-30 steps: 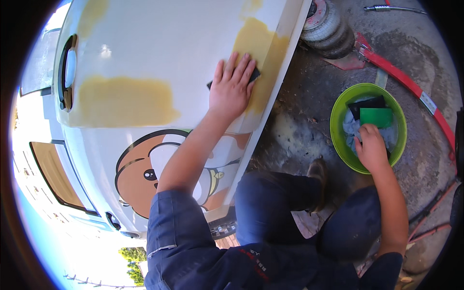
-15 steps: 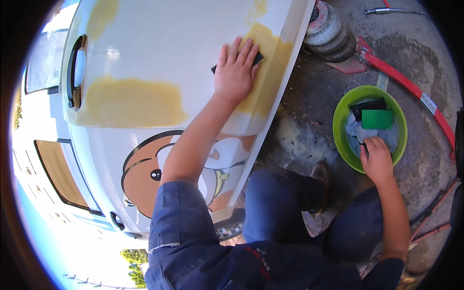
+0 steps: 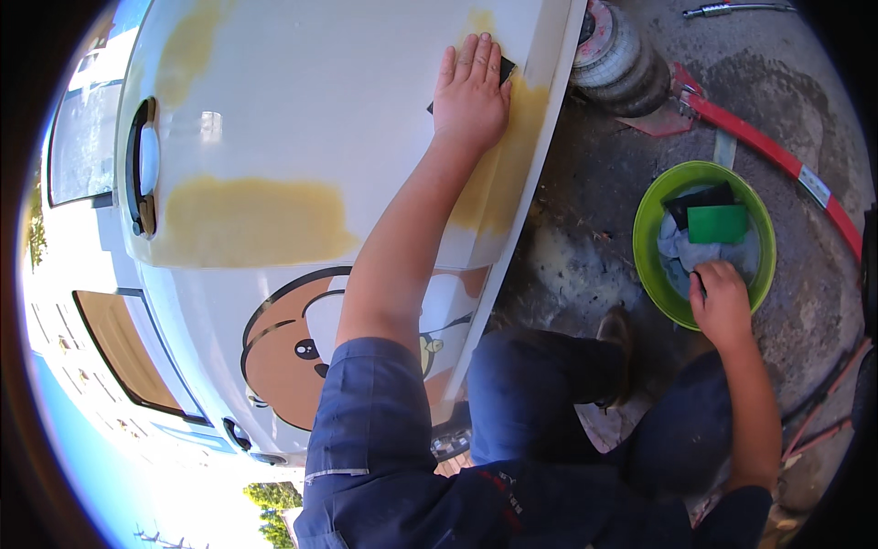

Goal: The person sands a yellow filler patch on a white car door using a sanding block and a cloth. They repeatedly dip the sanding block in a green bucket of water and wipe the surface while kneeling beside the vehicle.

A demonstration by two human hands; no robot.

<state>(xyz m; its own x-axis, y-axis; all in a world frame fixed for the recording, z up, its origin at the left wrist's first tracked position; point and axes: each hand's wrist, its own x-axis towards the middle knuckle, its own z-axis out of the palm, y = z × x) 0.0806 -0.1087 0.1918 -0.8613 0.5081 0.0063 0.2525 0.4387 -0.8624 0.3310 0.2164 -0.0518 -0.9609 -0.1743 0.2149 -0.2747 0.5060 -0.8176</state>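
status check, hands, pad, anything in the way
Left hand flat on black pad, against white door. Right hand at green bucket, dark item by thumb, unclear if held. Nothing seen blocking the pad.

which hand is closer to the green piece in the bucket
Right. The right hand is over the bucket, just below the green piece in frame; the left hand is well left of it, at the panel.

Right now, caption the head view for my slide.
Left hand flat on a dark pad against a yellow-patched white vehicle panel; right hand at a lime-green bucket.
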